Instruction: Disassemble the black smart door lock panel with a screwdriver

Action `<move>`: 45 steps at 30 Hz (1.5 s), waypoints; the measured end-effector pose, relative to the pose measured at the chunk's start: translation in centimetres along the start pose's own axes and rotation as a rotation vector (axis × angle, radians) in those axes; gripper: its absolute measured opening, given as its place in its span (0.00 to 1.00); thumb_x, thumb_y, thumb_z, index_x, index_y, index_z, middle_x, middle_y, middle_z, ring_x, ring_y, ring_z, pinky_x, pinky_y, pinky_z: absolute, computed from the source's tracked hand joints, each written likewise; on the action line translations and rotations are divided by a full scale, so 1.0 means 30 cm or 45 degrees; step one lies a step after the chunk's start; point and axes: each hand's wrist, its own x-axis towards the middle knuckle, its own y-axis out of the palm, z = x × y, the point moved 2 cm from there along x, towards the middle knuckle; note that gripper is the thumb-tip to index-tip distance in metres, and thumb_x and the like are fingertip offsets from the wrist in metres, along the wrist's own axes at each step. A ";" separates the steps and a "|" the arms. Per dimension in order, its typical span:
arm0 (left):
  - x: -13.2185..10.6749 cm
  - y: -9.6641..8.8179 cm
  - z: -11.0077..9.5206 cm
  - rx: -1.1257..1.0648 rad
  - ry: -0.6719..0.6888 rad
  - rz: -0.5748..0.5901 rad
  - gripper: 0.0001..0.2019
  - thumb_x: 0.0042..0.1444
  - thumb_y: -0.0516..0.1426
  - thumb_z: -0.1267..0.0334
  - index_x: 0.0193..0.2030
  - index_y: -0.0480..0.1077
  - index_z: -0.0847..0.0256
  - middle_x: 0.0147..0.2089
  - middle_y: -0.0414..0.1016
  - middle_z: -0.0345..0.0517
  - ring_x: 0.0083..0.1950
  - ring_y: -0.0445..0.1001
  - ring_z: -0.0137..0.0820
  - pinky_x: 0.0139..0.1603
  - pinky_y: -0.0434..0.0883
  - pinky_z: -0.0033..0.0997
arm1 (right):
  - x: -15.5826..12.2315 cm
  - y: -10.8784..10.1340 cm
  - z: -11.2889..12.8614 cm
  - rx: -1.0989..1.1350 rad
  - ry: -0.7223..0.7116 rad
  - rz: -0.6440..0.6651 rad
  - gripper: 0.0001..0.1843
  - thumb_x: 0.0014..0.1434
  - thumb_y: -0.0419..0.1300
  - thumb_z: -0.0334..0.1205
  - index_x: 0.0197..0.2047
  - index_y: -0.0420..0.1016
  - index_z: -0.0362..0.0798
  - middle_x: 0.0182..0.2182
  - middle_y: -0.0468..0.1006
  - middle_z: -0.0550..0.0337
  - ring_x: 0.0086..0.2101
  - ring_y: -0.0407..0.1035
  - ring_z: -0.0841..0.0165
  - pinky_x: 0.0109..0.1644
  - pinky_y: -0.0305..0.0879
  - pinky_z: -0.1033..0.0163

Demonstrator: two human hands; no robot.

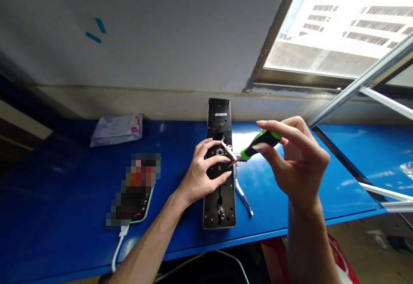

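One panel point(213, 196), on the desk point(176, 146), long axis pointing away from the person, left hand point(203, 170) spread loosely across its middle; one screwdriver point(260, 142), gripped in right hand point(298, 159), slanting down leftward.

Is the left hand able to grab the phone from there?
Probably yes: only bare blue table shows between the left hand and the phone, though the hand would have to leave the black plate first.

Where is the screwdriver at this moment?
In the head view, right of centre: the right hand holds the screwdriver, its tip at the long black panel, beside the left hand.
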 end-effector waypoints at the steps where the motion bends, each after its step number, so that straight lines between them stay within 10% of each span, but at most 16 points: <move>1: 0.000 0.000 -0.001 0.000 0.000 0.001 0.11 0.58 0.69 0.64 0.48 0.81 0.52 0.68 0.69 0.49 0.75 0.59 0.50 0.75 0.64 0.63 | 0.001 0.000 0.003 0.046 0.002 0.057 0.22 0.65 0.66 0.32 0.60 0.80 0.62 0.44 0.80 0.58 0.43 0.76 0.63 0.46 0.77 0.53; 4: 0.001 0.000 -0.002 0.001 -0.002 -0.001 0.11 0.58 0.69 0.64 0.47 0.81 0.52 0.68 0.69 0.49 0.75 0.59 0.51 0.75 0.64 0.64 | -0.002 0.003 0.010 0.227 0.027 0.225 0.27 0.71 0.56 0.28 0.67 0.74 0.60 0.59 0.79 0.55 0.54 0.78 0.59 0.55 0.78 0.46; 11: 0.000 0.003 0.001 0.003 0.000 0.002 0.11 0.57 0.69 0.63 0.48 0.81 0.51 0.68 0.69 0.48 0.75 0.59 0.50 0.75 0.63 0.63 | -0.001 -0.001 0.014 -0.052 -0.040 0.009 0.25 0.59 0.72 0.29 0.57 0.83 0.61 0.37 0.78 0.62 0.35 0.75 0.67 0.36 0.73 0.58; 16: 0.002 0.005 0.005 -0.003 0.008 -0.007 0.11 0.58 0.68 0.63 0.48 0.81 0.53 0.68 0.69 0.49 0.75 0.59 0.50 0.76 0.63 0.61 | -0.007 0.008 0.006 0.214 0.037 0.199 0.28 0.70 0.58 0.28 0.68 0.72 0.60 0.61 0.79 0.54 0.54 0.78 0.58 0.51 0.80 0.48; 22: 0.001 0.004 0.001 0.001 0.015 0.001 0.12 0.58 0.69 0.64 0.48 0.81 0.52 0.69 0.69 0.48 0.75 0.59 0.50 0.75 0.63 0.63 | -0.008 -0.004 -0.004 0.028 -0.051 -0.036 0.26 0.55 0.75 0.30 0.54 0.84 0.63 0.36 0.78 0.62 0.34 0.74 0.67 0.34 0.76 0.58; 28: 0.001 0.003 0.002 0.008 0.024 -0.013 0.11 0.58 0.69 0.64 0.48 0.81 0.52 0.68 0.69 0.49 0.75 0.59 0.50 0.75 0.64 0.62 | -0.009 0.005 0.007 0.261 0.013 0.220 0.28 0.69 0.58 0.28 0.67 0.73 0.61 0.57 0.80 0.54 0.53 0.78 0.58 0.51 0.80 0.48; 35: 0.001 0.005 -0.005 0.038 0.031 -0.022 0.11 0.58 0.68 0.63 0.48 0.81 0.53 0.68 0.69 0.49 0.75 0.60 0.49 0.75 0.64 0.60 | -0.001 0.010 0.013 0.011 -0.016 0.041 0.23 0.58 0.74 0.32 0.54 0.83 0.59 0.36 0.75 0.62 0.34 0.73 0.67 0.35 0.76 0.57; 40: -0.005 0.003 -0.011 0.099 -0.046 -0.053 0.15 0.55 0.70 0.61 0.51 0.81 0.51 0.77 0.54 0.47 0.80 0.49 0.57 0.78 0.56 0.66 | -0.026 0.002 0.002 0.253 0.130 0.311 0.32 0.68 0.60 0.27 0.70 0.68 0.62 0.62 0.76 0.56 0.56 0.76 0.58 0.53 0.81 0.49; 45: -0.010 0.010 0.000 -0.046 -0.144 0.049 0.26 0.53 0.72 0.56 0.59 0.76 0.52 0.83 0.37 0.48 0.81 0.51 0.54 0.79 0.59 0.58 | -0.052 -0.014 -0.017 0.060 0.028 0.044 0.31 0.56 0.73 0.28 0.60 0.79 0.62 0.43 0.80 0.60 0.40 0.78 0.63 0.40 0.81 0.53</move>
